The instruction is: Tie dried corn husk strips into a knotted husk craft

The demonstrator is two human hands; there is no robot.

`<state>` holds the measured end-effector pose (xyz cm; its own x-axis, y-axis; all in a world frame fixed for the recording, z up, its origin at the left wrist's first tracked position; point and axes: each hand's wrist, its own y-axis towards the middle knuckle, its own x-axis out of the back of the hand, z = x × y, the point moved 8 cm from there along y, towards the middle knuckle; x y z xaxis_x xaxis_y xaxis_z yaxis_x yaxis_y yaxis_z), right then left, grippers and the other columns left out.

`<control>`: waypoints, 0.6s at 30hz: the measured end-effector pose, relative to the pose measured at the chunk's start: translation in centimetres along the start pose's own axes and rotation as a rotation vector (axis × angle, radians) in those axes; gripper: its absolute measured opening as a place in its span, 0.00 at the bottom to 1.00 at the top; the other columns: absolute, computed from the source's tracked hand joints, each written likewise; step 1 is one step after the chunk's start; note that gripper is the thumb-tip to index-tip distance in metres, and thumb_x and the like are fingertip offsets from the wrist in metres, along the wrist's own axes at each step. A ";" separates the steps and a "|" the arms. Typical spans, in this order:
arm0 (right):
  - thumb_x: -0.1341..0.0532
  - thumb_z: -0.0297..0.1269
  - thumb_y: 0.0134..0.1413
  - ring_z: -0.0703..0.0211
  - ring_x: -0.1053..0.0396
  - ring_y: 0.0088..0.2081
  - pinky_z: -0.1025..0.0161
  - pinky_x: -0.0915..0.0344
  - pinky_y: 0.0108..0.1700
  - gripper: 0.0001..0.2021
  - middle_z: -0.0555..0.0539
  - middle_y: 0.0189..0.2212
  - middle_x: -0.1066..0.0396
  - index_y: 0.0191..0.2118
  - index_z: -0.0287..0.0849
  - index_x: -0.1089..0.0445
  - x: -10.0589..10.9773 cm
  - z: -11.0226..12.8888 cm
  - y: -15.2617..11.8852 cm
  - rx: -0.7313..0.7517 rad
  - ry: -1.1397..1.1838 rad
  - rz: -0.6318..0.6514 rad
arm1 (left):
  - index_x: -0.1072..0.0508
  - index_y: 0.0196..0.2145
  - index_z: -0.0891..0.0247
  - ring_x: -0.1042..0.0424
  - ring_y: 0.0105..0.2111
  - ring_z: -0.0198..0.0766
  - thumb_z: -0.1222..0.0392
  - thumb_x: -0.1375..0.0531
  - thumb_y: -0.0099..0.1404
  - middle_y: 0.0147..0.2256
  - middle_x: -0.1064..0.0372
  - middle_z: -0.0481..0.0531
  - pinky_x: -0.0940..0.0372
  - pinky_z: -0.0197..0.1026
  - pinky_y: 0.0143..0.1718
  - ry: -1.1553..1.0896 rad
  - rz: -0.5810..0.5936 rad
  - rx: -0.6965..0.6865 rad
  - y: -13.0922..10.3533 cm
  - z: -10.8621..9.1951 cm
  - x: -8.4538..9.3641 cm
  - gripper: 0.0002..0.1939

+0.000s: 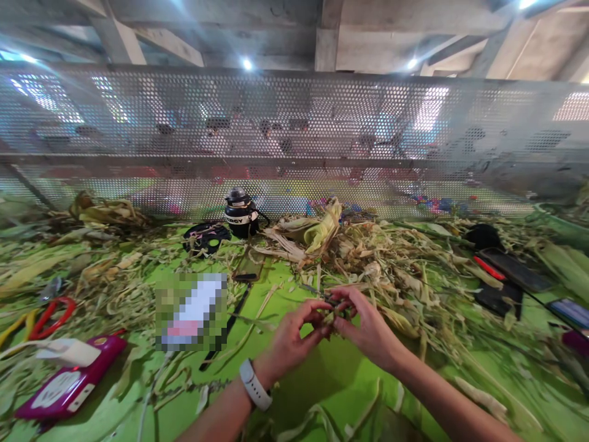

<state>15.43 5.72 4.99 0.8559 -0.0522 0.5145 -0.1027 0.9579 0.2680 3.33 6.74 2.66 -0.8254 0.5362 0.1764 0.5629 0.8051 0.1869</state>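
Both hands meet over the green table (317, 380), slightly right of the middle of the view. My left hand (297, 331), with a pale band (255, 385) on its wrist, has its fingers closed on a small piece of dry leaf (332, 312). My right hand (368, 328) pinches the same small piece from the other side, fingertips close to those of the left. The piece is greenish and dark, partly hidden by the fingers. Dry husk strips (386, 258) lie heaped just beyond the hands.
A black bottle (242, 215) stands against the perforated metal screen (285, 135). At left lie red-handled scissors (55, 319), a magenta power bank (83, 380) and a blurred-out phone (196, 313). Black items (499, 298) and another phone (570, 312) are at right. People show dimly behind the screen.
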 end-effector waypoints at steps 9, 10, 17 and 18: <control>0.42 0.30 0.51 0.55 0.34 0.33 0.61 0.40 0.37 0.03 0.46 0.28 0.31 0.29 0.43 0.32 0.0 1.9 -1.0 0.206 -0.421 -0.110 | 0.35 0.45 0.64 0.28 0.31 0.38 0.58 0.40 0.60 0.28 0.28 0.51 0.35 0.40 0.36 -0.001 -0.032 0.043 0.1 0.8 -0.1 0.16; 0.42 0.30 0.50 0.56 0.34 0.32 0.62 0.39 0.35 0.03 0.47 0.28 0.32 0.29 0.43 0.33 0.0 1.7 -1.0 0.187 -0.404 -0.108 | 0.34 0.44 0.64 0.28 0.31 0.38 0.58 0.40 0.59 0.29 0.28 0.51 0.35 0.40 0.36 -0.004 -0.024 0.041 0.1 0.8 -0.2 0.16; 0.44 0.29 0.49 0.62 0.36 0.25 0.67 0.40 0.29 0.07 0.53 0.22 0.34 0.36 0.43 0.33 -0.2 0.8 -0.3 0.061 -0.124 0.062 | 0.32 0.38 0.64 0.26 0.31 0.39 0.56 0.37 0.56 0.30 0.26 0.52 0.34 0.41 0.37 -0.156 -0.050 0.100 0.1 1.1 -0.3 0.15; 0.44 0.29 0.50 0.62 0.36 0.26 0.67 0.39 0.29 0.06 0.52 0.23 0.34 0.36 0.43 0.33 -0.1 1.0 -0.3 0.070 -0.099 0.096 | 0.32 0.37 0.64 0.26 0.31 0.39 0.55 0.36 0.55 0.30 0.26 0.52 0.34 0.42 0.37 -0.189 -0.059 0.115 0.1 1.2 -0.3 0.15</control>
<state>14.83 5.18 5.69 0.7863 0.0077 0.6177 -0.2198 0.9380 0.2681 3.56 7.00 1.45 -0.8561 0.5166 -0.0179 0.5139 0.8543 0.0779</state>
